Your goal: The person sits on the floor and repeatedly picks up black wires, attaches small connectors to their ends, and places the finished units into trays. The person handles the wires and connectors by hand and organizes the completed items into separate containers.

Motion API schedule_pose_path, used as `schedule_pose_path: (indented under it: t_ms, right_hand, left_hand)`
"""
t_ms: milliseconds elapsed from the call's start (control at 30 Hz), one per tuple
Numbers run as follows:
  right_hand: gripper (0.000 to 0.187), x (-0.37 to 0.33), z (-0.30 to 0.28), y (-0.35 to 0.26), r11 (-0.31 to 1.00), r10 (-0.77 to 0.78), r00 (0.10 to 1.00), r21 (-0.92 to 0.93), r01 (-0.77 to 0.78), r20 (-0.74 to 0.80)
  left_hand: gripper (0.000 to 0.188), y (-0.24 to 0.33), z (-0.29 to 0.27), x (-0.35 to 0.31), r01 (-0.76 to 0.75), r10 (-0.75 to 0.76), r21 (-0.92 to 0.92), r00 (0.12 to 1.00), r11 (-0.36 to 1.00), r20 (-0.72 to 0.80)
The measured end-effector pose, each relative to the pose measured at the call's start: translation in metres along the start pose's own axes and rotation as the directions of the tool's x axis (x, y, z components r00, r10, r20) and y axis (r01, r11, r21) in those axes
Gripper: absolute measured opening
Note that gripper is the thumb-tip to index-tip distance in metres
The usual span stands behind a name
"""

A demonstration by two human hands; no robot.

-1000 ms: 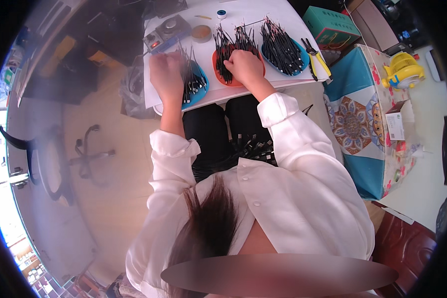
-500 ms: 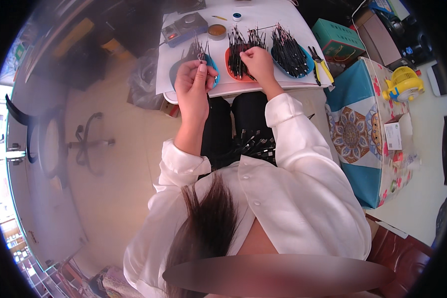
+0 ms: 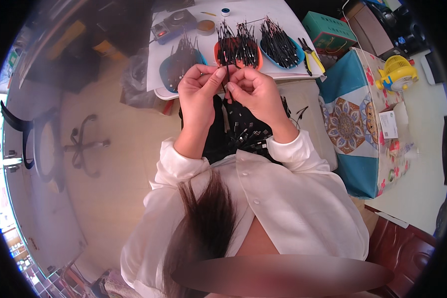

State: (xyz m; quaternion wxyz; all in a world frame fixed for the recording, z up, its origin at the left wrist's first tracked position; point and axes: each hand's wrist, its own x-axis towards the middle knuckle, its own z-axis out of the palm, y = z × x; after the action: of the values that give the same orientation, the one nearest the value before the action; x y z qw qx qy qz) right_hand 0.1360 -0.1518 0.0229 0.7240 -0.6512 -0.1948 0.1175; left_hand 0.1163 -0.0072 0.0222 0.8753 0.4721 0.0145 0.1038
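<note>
My left hand [image 3: 199, 94] and my right hand [image 3: 256, 94] meet just in front of the table's near edge. Both are closed, pinching a short black cable [image 3: 228, 77] upright between thumbs and fingers. Its lower end is partly hidden by the fingers. Beyond them stands an orange tray [image 3: 260, 60] full of black cables with stripped, reddish ends. A blue tray [image 3: 202, 58] with fewer cables sits to its left, and another blue tray [image 3: 301, 53], heaped with cables, to its right. More black cables with metal plugs [image 3: 251, 134] lie across my lap.
Yellow-handled pliers [image 3: 314, 59] lie at the table's right edge. Farther back are a grey device [image 3: 176, 25], a round tin [image 3: 206, 27] and a small spool [image 3: 225, 12]. A green box [image 3: 329, 30] and a yellow fan [image 3: 398, 74] stand to the right.
My right hand has come back from the orange tray toward me and joined my left hand. Both now grip one black cable. The view has shifted slightly.
</note>
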Motion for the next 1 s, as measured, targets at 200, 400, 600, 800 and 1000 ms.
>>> schedule_pose_path:
  t_ms: [200, 400, 600, 800, 1000]
  right_hand:
    - [0.009, -0.012, -0.01, 0.0, 0.992, -0.062, 0.998, -0.106, 0.063, 0.009]
    - [0.019, -0.019, -0.018, 0.003, 0.983, -0.09, 0.996, -0.16, 0.09, 0.01]
    - [0.016, -0.012, -0.048, -0.019, 0.98, -0.167, 0.984, -0.115, 0.16, -0.056]
    - [0.013, -0.005, -0.04, -0.019, 0.98, -0.176, 0.984, -0.104, 0.171, -0.036]
    - [0.01, -0.014, -0.03, -0.012, 0.884, -0.312, 0.944, -0.396, 0.247, -0.107]
  left_hand:
    - [0.011, 0.001, 0.006, -0.006, 0.084, -0.083, -0.01, 0.996, 0.996, 0.045]
    - [0.014, -0.007, 0.008, -0.011, 0.058, -0.061, 0.05, 0.996, 0.997, 0.067]
    - [0.011, -0.005, 0.007, -0.016, 0.131, -0.147, 0.11, 0.977, 0.985, 0.152]
    - [0.013, -0.003, 0.011, -0.019, 0.252, -0.266, 0.095, 0.944, 0.963, 0.193]
    - [0.009, -0.009, 0.003, -0.016, 0.351, -0.367, 0.108, 0.905, 0.93, 0.217]
